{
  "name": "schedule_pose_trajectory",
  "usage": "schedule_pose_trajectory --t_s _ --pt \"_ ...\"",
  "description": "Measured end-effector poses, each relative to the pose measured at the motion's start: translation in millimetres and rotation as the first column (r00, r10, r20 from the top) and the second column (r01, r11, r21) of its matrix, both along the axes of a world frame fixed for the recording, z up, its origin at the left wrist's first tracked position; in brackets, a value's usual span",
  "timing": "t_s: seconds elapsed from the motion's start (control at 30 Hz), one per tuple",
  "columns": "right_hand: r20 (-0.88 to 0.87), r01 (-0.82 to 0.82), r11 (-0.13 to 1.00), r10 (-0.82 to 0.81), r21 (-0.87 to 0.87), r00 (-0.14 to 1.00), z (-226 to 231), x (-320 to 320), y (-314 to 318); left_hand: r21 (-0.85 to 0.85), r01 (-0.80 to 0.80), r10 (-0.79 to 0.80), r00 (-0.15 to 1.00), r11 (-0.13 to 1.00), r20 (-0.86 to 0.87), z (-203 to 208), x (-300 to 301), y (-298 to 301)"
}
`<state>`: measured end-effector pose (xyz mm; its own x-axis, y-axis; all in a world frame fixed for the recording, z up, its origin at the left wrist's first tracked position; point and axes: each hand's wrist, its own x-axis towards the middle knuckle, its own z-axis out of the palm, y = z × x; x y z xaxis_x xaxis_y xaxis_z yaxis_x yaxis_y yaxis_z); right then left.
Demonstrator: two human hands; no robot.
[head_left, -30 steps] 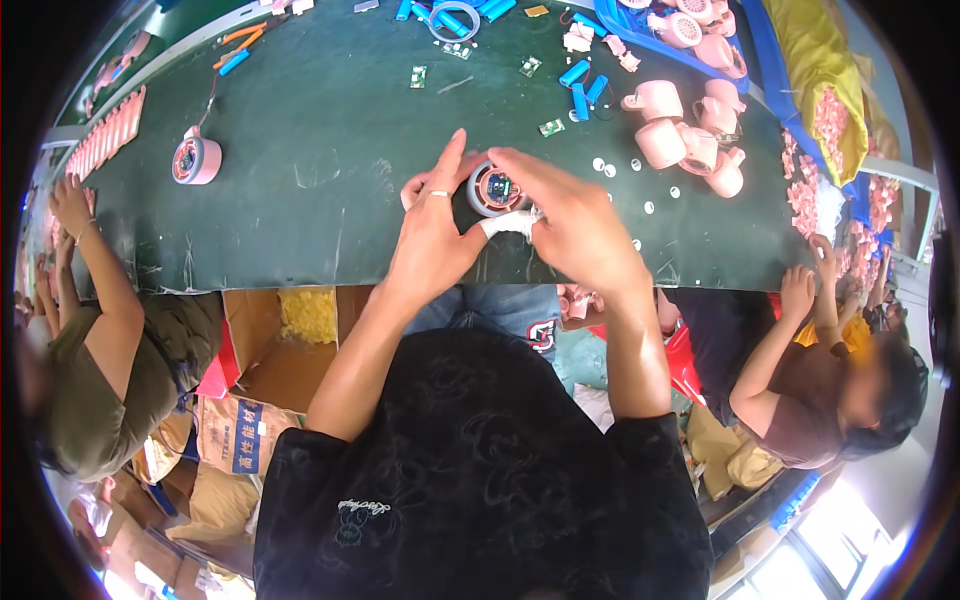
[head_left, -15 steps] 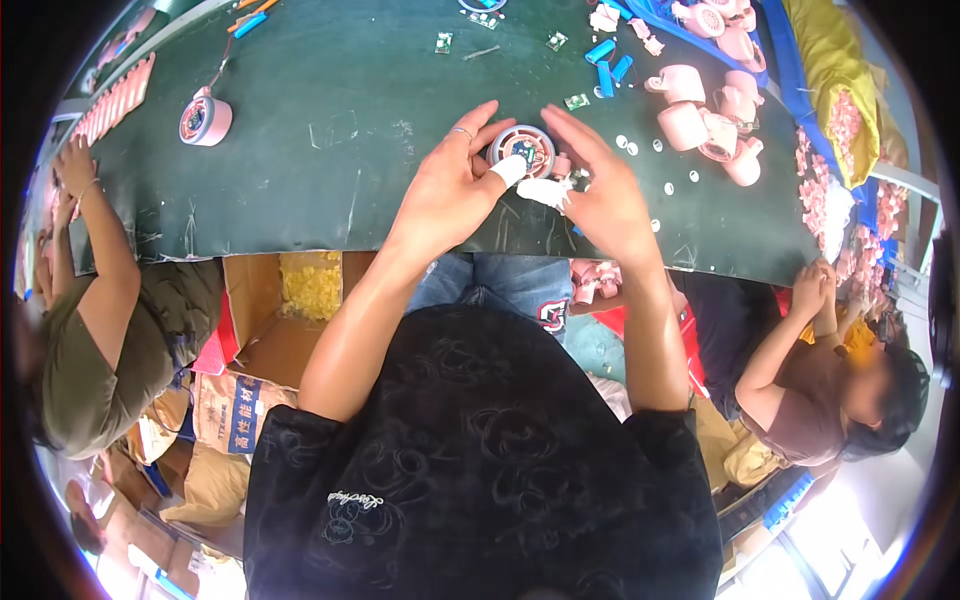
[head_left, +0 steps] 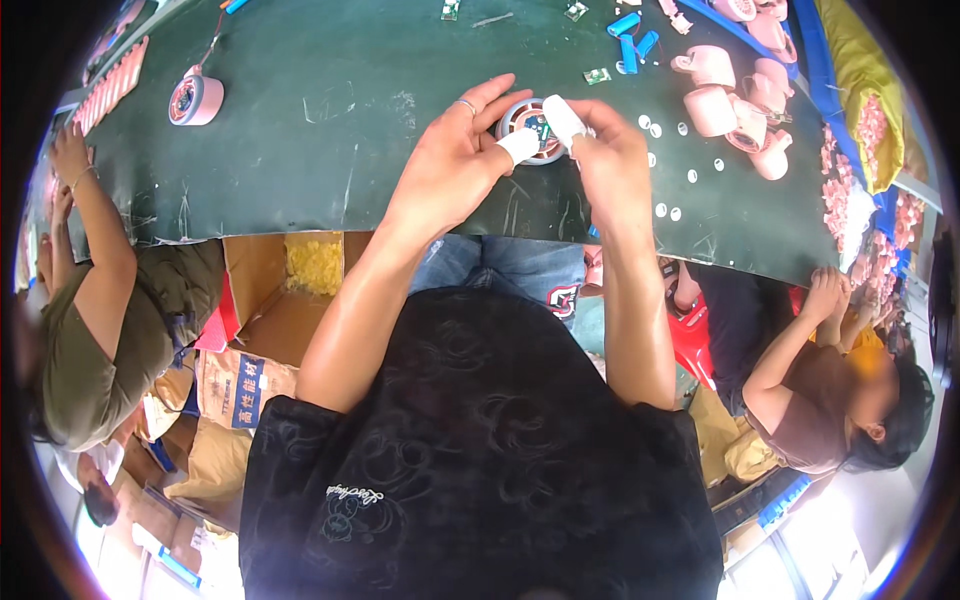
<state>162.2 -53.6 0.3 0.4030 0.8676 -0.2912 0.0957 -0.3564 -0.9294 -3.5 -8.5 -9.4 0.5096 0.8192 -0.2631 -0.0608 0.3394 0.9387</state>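
Observation:
A round pink housing with a grey rim [head_left: 538, 128] shows a small green circuit board inside its open face. My left hand [head_left: 450, 160] grips it from the left, with the white-wrapped thumb over the near part of the face and the fingers around the far side. On the right, my right hand [head_left: 615, 155] is closed at the rim, a white-wrapped digit lying along the edge of the face. The undersides of the right fingers are hidden, so any small part between them cannot be made out.
A similar round pink unit [head_left: 196, 100] with a wire stands at the left on the green table [head_left: 290, 180]. Several pink cup-shaped housings [head_left: 710, 110], blue cylindrical cells [head_left: 628, 52], a circuit board [head_left: 597, 76] and white discs [head_left: 692, 176] lie right. Co-workers sit on both sides.
My right hand's fingers have curled in, and its white-wrapped digit has moved from below the housing up to its right rim. The table contents have shifted in view.

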Motion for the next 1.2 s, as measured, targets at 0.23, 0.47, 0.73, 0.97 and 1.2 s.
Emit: schedule_pose_trajectory --t_s 0.23,0.47,0.73,0.97,1.2 --pt "-0.034 -0.111 0.994 0.110 -0.014 0.993 0.6 2.2 5.2 -0.032 -0.025 0.025 1.000 0.999 -0.012 -2.4 -3.0 -3.1" --pt "0.063 -0.145 0.987 0.141 0.066 0.988 -0.2 9.4 -17.5 0.013 -0.088 0.089 0.994 0.996 -0.067 5.1 6.5 -3.7" --pt "0.091 -0.312 0.940 0.302 0.136 0.949 -4.6 15.3 -15.8 0.460 0.164 0.011 0.934 0.873 -0.356 12.7 0.3 -10.6" --pt "0.646 -0.078 0.928 -0.191 0.364 0.739 25.4 63.3 -31.9 0.605 0.024 0.372 0.769 0.796 -0.520 22.7 -78.9 21.3" --pt "0.917 -0.100 0.961 -0.210 0.257 0.340 34.4 131.0 -5.3 0.876 -0.037 0.804 0.417 0.481 -0.424 30.0 -166.6 62.6"
